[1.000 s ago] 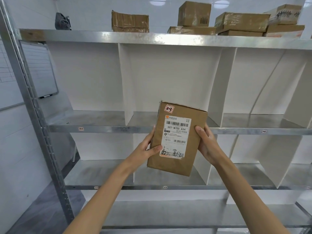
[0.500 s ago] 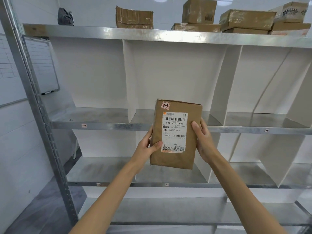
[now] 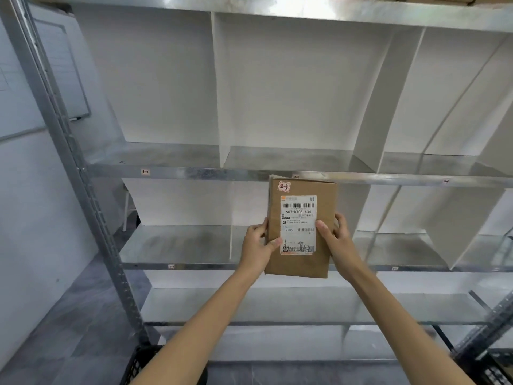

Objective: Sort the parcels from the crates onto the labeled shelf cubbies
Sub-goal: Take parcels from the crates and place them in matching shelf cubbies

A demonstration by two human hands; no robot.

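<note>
Clasping a parcel [image 3: 301, 262] by its sides, the left hand [image 3: 256, 245] and right hand [image 3: 340, 241] hold it upright before the shelf [image 3: 222, 173], apparently checking its label [image 3: 298, 218], with a matching rail tag [image 3: 145, 172] next to find.

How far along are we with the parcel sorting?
Done: no parcels show in the cubbies in view. In hand: one brown parcel, gripped by the left hand and right hand, not yet shelved. Left: placing it; what remains in the black crate can't be seen.
</note>
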